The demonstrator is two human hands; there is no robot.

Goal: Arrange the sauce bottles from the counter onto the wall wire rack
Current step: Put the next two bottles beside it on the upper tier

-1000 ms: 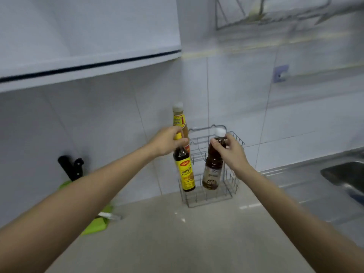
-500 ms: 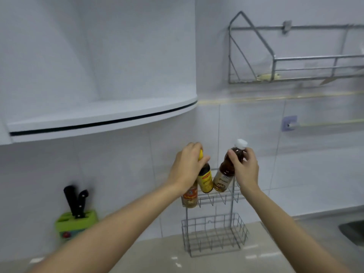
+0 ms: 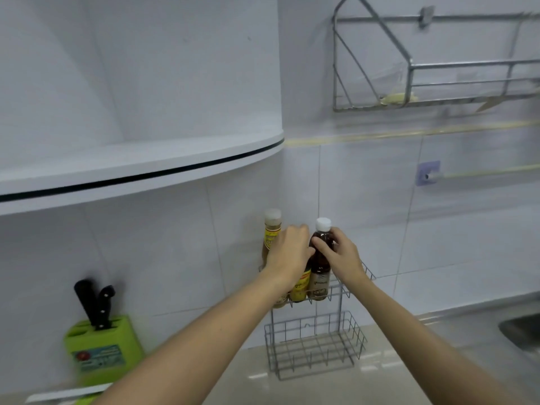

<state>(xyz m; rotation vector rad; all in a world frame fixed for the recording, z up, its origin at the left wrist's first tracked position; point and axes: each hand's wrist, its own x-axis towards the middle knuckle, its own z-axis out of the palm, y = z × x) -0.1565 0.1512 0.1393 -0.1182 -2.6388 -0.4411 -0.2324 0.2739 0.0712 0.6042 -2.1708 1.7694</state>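
A two-tier wire rack [image 3: 347, 343] hangs on the tiled wall above the counter. Three sauce bottles stand in its upper basket. At the left is a tall bottle with a pale cap and yellow label [image 3: 271, 232]. In the middle, a dark bottle with a yellow and red label [image 3: 301, 286] is mostly hidden behind my left hand [image 3: 289, 255], which is wrapped around its top. My right hand [image 3: 339, 255] grips the neck of a dark bottle with a white cap [image 3: 320, 270] at the right. The lower basket holds nothing.
A green knife block [image 3: 102, 355] with black-handled knives stands at the left on the counter [image 3: 336, 387]. A curved white shelf [image 3: 140, 168] juts out overhead. A larger steel rack [image 3: 438, 68] hangs high at the right. A sink edge [image 3: 523, 328] shows at far right.
Both hands lifted their bottles from the lower basket up to the upper one; the bottles now stand upright there beside the pale-capped one. The camera tilted up.
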